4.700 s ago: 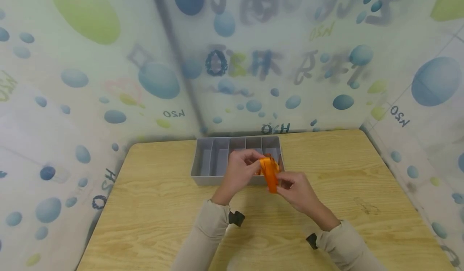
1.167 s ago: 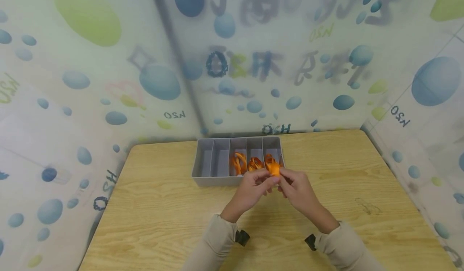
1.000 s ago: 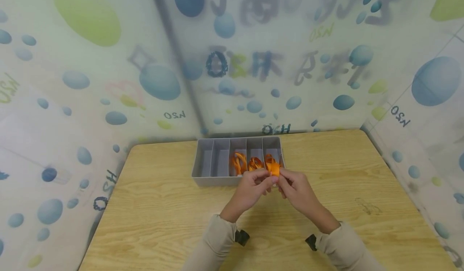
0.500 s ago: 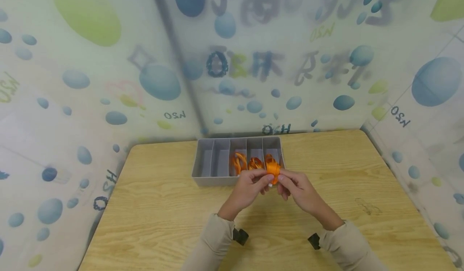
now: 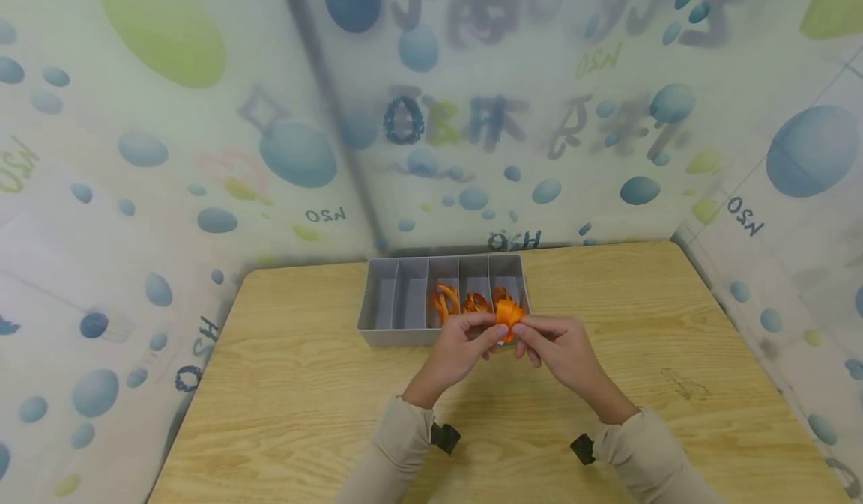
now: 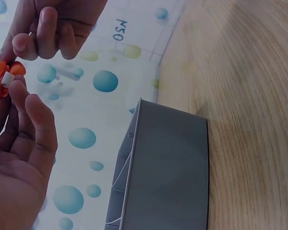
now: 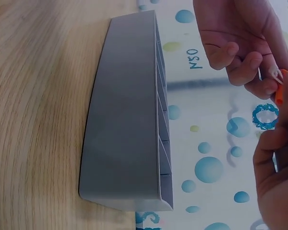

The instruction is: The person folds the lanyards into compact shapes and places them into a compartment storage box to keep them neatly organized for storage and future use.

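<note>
An orange ribbon (image 5: 509, 313), bunched into a small rounded loop, is held between both hands in front of the grey box. The left hand (image 5: 458, 347) pinches its left side between thumb and fingers. From the other side, the right hand (image 5: 562, 350) pinches it, fingertips close to the left ones. In the left wrist view a small white piece (image 6: 7, 79) shows against the orange folds. In the right wrist view only an edge of the ribbon (image 7: 279, 91) shows, with a thin white loop (image 7: 275, 74) beside it.
The grey divided box (image 5: 398, 335) stands at the back of the wooden table (image 5: 303, 399), against a patterned curtain (image 5: 573, 152). Three of its compartments hold looped orange ribbons (image 5: 443, 302); the two at the left show bare floors. Hands overlap its front right corner.
Earlier the ribbon hung as a long strip between hands set apart; now it is gathered into a compact loop and the hands are close together. Lately it has turned slightly in the fingertips.
</note>
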Demonstrator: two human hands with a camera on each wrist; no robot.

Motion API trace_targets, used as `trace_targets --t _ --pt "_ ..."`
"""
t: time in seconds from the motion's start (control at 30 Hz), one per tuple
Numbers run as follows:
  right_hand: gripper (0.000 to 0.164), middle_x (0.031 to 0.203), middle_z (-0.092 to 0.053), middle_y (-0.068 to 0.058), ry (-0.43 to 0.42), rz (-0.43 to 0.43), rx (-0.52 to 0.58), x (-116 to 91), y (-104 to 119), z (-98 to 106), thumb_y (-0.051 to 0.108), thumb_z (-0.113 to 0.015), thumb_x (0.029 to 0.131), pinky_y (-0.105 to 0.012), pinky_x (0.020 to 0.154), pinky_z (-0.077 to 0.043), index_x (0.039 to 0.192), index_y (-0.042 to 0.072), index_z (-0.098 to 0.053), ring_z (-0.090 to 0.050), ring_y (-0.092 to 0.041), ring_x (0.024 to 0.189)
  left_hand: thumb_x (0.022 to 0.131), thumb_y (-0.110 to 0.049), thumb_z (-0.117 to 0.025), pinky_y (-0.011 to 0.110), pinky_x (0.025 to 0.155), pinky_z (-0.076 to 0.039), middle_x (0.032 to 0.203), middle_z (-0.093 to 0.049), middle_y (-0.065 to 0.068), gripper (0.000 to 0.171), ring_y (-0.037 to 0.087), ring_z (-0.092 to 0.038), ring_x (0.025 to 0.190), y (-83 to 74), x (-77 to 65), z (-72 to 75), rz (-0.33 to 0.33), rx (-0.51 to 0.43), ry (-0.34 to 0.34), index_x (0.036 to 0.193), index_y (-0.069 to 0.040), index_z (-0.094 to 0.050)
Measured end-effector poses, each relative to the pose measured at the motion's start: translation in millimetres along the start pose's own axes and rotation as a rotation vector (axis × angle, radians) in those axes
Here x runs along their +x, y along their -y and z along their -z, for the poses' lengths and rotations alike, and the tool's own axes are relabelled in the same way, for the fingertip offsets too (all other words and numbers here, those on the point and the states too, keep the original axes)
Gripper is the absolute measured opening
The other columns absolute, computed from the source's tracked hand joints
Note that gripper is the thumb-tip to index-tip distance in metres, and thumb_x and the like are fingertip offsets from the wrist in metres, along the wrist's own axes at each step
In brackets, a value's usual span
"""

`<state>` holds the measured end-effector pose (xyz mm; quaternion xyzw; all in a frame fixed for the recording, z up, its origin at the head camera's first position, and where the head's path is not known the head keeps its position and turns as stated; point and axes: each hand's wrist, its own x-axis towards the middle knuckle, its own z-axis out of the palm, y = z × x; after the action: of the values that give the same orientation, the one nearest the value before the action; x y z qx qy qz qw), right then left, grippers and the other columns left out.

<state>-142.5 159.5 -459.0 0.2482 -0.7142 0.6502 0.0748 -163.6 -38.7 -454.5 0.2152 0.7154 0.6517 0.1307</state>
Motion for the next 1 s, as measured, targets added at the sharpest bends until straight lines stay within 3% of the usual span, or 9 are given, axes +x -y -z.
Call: trace_targets --t 0.13,0.23,0.4,0.57,0.77,0.9,1.0 --pt "0.013 0.065 -0.067 -0.009 -0.054 0.012 0.07 0 0 0 -0.014 -0.061 0.091 -0.03 0.037 -0.036 0.092 -0.009 -0.073 -0.046 -0.017 0.042 0.101 -0.007 -0.058 0.024 0.063 -0.052 0.083 -0.065 0.022 0.022 0.007 -0.057 0.066 -10.5 -2.6 -0.3 -0.005 0.0 0.017 0.11 0.01 -0.068" --pt "0.01 0.066 -0.069 -0.009 -0.085 0.017 0.104 1 0 -1 -0.014 -0.063 0.09 -0.031 0.035 -0.034 0.093 -0.01 -0.071 -0.045 -0.015 0.04 0.1 -0.007 -0.058 0.024 0.064 -0.052 0.085 -0.063 0.028 0.022 0.007 -0.057 0.065 -14.9 -3.7 -0.7 0.012 -0.012 0.02 0.11 0.011 -0.067" --pt "0.012 0.072 -0.072 -0.008 -0.109 0.026 0.099 2 -2 -2 -0.016 -0.064 0.088 -0.03 0.035 -0.038 0.098 -0.01 -0.068 -0.049 -0.014 0.041 0.1 -0.006 -0.06 0.027 0.062 -0.054 0.093 -0.065 0.032 0.021 0.009 -0.059 0.064 -3.4 -0.9 0.6 0.022 -0.024 -0.033 0.111 0.01 -0.068" --pt "0.017 0.081 -0.071 -0.011 -0.151 -0.006 -0.049 3 -7 -3 -0.012 -0.066 0.089 -0.028 0.044 -0.046 0.104 -0.005 -0.071 -0.053 -0.017 0.049 0.096 -0.009 -0.066 0.036 0.064 -0.057 0.085 -0.069 0.022 0.019 0.018 -0.062 0.068 12.0 3.8 6.0 -0.073 0.042 -0.188 0.102 0.008 -0.072" --pt "0.017 0.092 -0.071 -0.007 -0.21 -0.053 -0.332 0 -30 0 0.002 -0.073 0.089 -0.022 0.059 -0.051 0.106 0.004 -0.074 -0.062 -0.009 0.073 0.093 -0.013 -0.071 0.022 0.061 -0.049 0.081 -0.069 0.012 0.019 0.012 -0.059 0.068 30.1 5.8 16.4 -0.121 0.232 -0.411 0.096 0.005 -0.073" --pt "0.022 0.099 -0.07 -0.01 -0.215 -0.021 -0.514 -3 -48 3 0.004 -0.076 0.086 -0.032 0.065 -0.053 0.108 0.003 -0.073 -0.064 -0.018 0.086 0.09 -0.009 -0.072 0.023 0.057 -0.046 0.078 -0.068 0.013 0.015 0.015 -0.056 0.064 38.1 6.7 28.6 -0.157 0.353 -0.544 0.091 0.006 -0.072" --pt "0.024 0.105 -0.07 -0.013 -0.207 -0.008 -0.615 -5 -59 6 0.005 -0.077 0.086 -0.044 0.068 -0.054 0.11 0.001 -0.073 -0.065 -0.026 0.091 0.089 -0.009 -0.073 0.024 0.055 -0.046 0.073 -0.068 0.01 0.012 0.017 -0.057 0.059 42.8 8.7 40.1 -0.136 0.444 -0.635 0.087 0.003 -0.073"
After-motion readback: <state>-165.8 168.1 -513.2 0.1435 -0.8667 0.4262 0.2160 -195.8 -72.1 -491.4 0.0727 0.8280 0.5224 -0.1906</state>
